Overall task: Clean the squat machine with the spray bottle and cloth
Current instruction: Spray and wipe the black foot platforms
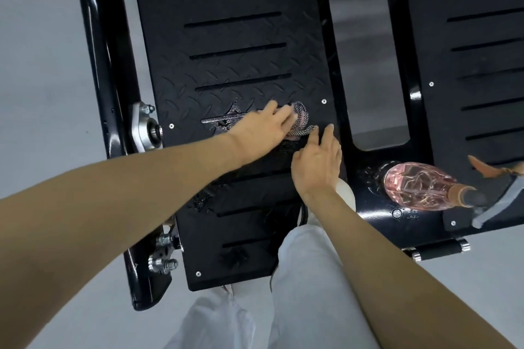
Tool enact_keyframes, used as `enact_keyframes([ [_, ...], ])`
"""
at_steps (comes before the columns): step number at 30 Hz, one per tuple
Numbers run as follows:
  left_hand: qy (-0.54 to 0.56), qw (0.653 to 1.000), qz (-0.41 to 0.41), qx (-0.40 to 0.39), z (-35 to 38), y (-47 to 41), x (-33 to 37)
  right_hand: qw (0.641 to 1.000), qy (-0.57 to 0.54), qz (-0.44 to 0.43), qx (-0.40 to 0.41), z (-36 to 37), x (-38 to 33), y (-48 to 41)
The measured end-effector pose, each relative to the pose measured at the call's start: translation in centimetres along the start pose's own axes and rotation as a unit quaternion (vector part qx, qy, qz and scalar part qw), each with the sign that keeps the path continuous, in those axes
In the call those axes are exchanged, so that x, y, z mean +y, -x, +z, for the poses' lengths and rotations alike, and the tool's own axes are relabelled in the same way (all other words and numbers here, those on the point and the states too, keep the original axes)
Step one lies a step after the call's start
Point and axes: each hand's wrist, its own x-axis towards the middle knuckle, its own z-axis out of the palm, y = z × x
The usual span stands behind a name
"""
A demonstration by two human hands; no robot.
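Observation:
The squat machine's black diamond-plate footplate (232, 65) with several slots lies below me. A small crumpled cloth (301, 119), grey mesh with pink, sits on it near the right edge. My left hand (261, 125) lies on the cloth's left part, fingers stretched out over it. My right hand (319, 161) hovers just below and right of the cloth, fingers relaxed, fingertips close to its lower edge. A pink see-through spray bottle (416, 188) lies on its side on the black crossbar, nozzle pointing right, apart from both hands.
A second slotted footplate (482, 65) is at the right. The black frame rail (105, 65) with silver bolts runs down the left. Grey floor (37, 65) surrounds the machine. My light trousers (300, 292) and a white shoe stand at the footplate's lower edge.

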Motion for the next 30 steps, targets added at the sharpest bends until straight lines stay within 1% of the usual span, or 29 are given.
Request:
enact_keyframes([
  [1,-0.023,1.0,0.001,0.0,0.0,0.2,-1.3,1.0,-0.001,0.003,-0.001,0.1,-0.2,0.1],
  [2,-0.029,0.999,-0.026,-0.003,-0.1,0.6,-2.8,1.0,0.0,0.004,0.0,0.1,-0.3,0.2],
  [4,0.025,0.988,-0.151,-0.011,-0.1,1.6,-5.7,1.0,0.01,0.004,0.002,0.3,-0.7,0.4],
  [5,0.062,0.974,-0.216,-0.006,0.3,2.2,-6.8,1.0,0.011,0.004,0.002,0.4,-0.9,0.5],
  [6,0.09,0.96,-0.265,0.003,0.5,2.7,-7.5,1.0,0.012,0.002,0.0,0.5,-1.2,0.6],
  [7,0.105,0.951,-0.291,0.005,0.7,3.1,-7.7,1.0,0.014,-0.002,-0.002,0.5,-1.5,0.8],
  [8,0.116,0.948,-0.297,0.005,0.7,3.4,-7.3,1.0,0.018,-0.01,-0.002,0.7,-1.8,0.9],
  [9,0.123,0.952,-0.282,0.002,0.7,3.7,-6.6,1.0,0.021,-0.018,-0.001,0.7,-2.3,0.9],
  [10,0.125,0.962,-0.244,-0.003,0.7,3.7,-5.4,1.0,0.022,-0.021,-0.002,0.8,-2.6,0.9],
  [12,0.088,0.987,-0.13,-0.015,1.0,4.0,-2.9,1.0,0.021,-0.022,-0.004,0.9,-3.5,0.9],
  [13,0.057,0.996,-0.071,-0.021,1.1,4.2,-2.0,0.999,0.021,-0.024,-0.005,0.9,-3.9,0.9],
  [14,0.03,0.999,-0.033,-0.027,1.3,4.5,-1.7,0.999,0.021,-0.028,-0.004,1.0,-4.2,0.9],
  [15,0.01,0.999,-0.018,-0.026,1.3,4.5,-2.2,0.999,0.018,-0.034,-0.002,1.0,-4.4,0.8],
  [16,0.002,1.0,-0.025,-0.018,1.6,4.7,-3.1,0.999,0.014,-0.04,-0.001,1.1,-4.5,0.9],
  [17,0.003,0.999,-0.048,-0.009,1.7,4.9,-4.1,0.999,0.004,-0.044,0.005,1.2,-4.5,0.8],
  [19,0.048,0.987,-0.154,0.001,2.2,5.6,-5.9,0.999,-0.01,-0.049,0.015,1.3,-4.1,0.7],
  [21,0.116,0.954,-0.277,0.023,3.0,6.1,-6.7,0.999,-0.01,-0.044,0.019,1.5,-3.5,0.6],
  [22,0.142,0.934,-0.325,0.034,3.1,6.2,-6.6,0.999,-0.008,-0.039,0.016,1.6,-3.3,0.6],
  [23,0.157,0.921,-0.355,0.038,3.0,6.2,-6.2,0.999,-0.004,-0.035,0.013,1.7,-3.2,0.7],
  [24,0.164,0.916,-0.364,0.039,2.9,6.2,-5.7,0.999,0.001,-0.036,0.013,1.7,-3.2,0.7],
  [25,0.165,0.921,-0.35,0.042,2.9,6.1,-5.0,0.999,0.005,-0.037,0.017,1.8,-3.3,0.6],
  [26,0.159,0.936,-0.312,0.046,2.9,6.0,-4.2,0.999,0.009,-0.04,0.026,1.8,-3.5,0.6],
  [28,0.123,0.974,-0.185,0.044,3.3,6.4,-3.0,0.998,0.014,-0.052,0.043,1.7,-4.4,0.6],
  [30,0.061,0.996,-0.059,0.023,3.5,7.3,-3.8,0.997,0.016,-0.065,0.048,1.7,-5.3,0.7],
])
